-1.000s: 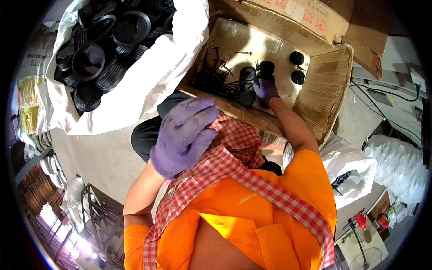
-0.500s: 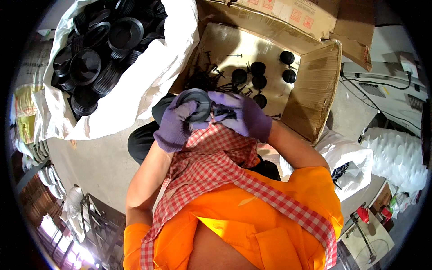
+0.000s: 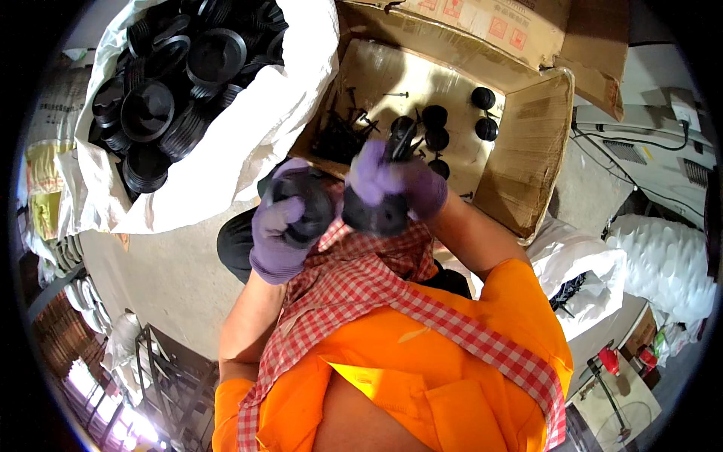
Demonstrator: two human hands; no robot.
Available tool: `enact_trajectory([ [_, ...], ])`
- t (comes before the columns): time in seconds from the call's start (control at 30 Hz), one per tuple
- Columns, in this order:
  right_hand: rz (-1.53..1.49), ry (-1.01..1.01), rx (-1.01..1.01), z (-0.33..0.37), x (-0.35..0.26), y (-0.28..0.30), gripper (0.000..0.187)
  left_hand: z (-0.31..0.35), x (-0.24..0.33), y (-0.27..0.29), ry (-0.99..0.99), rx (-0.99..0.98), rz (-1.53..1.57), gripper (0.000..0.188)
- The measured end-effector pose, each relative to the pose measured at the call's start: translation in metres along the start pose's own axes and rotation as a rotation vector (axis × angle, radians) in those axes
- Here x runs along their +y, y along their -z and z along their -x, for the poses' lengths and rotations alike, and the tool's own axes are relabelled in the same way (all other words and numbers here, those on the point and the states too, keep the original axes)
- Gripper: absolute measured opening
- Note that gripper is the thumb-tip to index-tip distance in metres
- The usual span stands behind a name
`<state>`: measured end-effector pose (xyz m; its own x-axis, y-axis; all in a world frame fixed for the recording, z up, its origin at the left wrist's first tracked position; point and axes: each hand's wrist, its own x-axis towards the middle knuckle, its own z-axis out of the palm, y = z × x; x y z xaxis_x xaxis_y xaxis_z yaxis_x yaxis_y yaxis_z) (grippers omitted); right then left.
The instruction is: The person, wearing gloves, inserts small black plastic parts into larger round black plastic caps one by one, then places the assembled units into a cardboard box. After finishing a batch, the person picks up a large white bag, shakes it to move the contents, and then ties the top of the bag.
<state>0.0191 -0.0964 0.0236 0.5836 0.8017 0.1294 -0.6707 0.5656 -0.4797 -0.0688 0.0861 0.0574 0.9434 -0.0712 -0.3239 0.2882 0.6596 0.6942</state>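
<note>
Both grips full, mid-frame. My left hand (image 3: 277,233) grips a black disc (image 3: 312,207), thumb across its face, likely to keep it steady. My right hand (image 3: 407,181) is blurred but closed on a dark round piece (image 3: 380,216); a narrow black piece (image 3: 401,142) pokes up past the fingers, can't tell if they join. Cardboard box (image 3: 531,143), upper right of centre, holds small black discs (image 3: 435,116) and a spiky black pile (image 3: 340,135). White sack (image 3: 282,124) of dished black lids (image 3: 147,111), upper left, mouth up, presumably for easy reach.
</note>
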Motion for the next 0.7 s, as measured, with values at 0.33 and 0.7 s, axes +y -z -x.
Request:
enact_trajectory([
  [0.33, 1.280, 0.372, 0.563, -0.012, 0.011, 0.020, 0.010, -0.020, -0.021, -0.042, -0.227, 0.039, -1.138, 0.054],
  [0.7, 1.875, -0.026, 1.018, 0.013, -0.012, 0.175, 0.021, 0.011, 0.080, -0.071, -0.856, 0.008, -1.741, 0.043],
])
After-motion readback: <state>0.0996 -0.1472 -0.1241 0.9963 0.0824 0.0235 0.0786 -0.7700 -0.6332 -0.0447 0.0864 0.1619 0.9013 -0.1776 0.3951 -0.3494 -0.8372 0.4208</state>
